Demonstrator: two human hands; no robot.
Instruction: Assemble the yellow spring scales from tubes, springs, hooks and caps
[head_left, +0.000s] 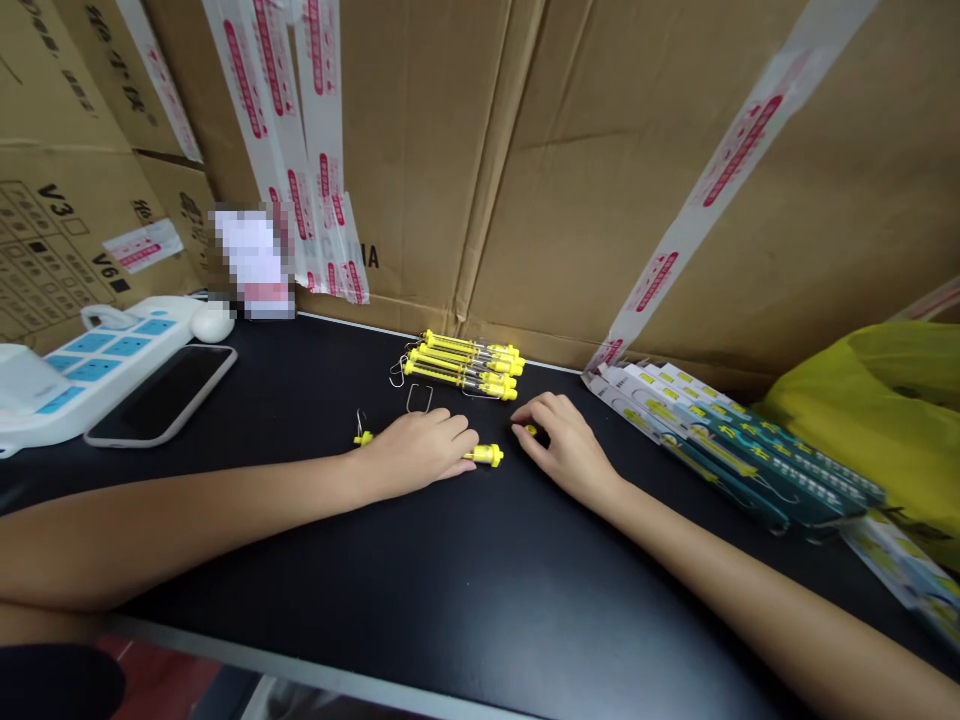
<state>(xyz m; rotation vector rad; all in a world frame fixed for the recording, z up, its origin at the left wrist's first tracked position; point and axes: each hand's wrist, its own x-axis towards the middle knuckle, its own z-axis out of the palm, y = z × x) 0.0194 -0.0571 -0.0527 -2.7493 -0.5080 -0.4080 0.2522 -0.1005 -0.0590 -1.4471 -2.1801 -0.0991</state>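
Observation:
My left hand is closed over a yellow-capped clear tube near the middle of the black table. One yellow end shows right of the fingers; the other end, with a wire hook, sticks out on the left. The tube's middle is hidden by the hand. My right hand rests on the table just to the right, fingers curved and slightly apart from the thumb. A small yellow piece shows in the gap between thumb and fingers. Behind my left hand lies a bent wire loop.
A stack of similar yellow-capped tubes with hooks lies at the back. Printed packages and a yellow bag are on the right. A phone and power strip stand left. Cardboard boxes wall off the back.

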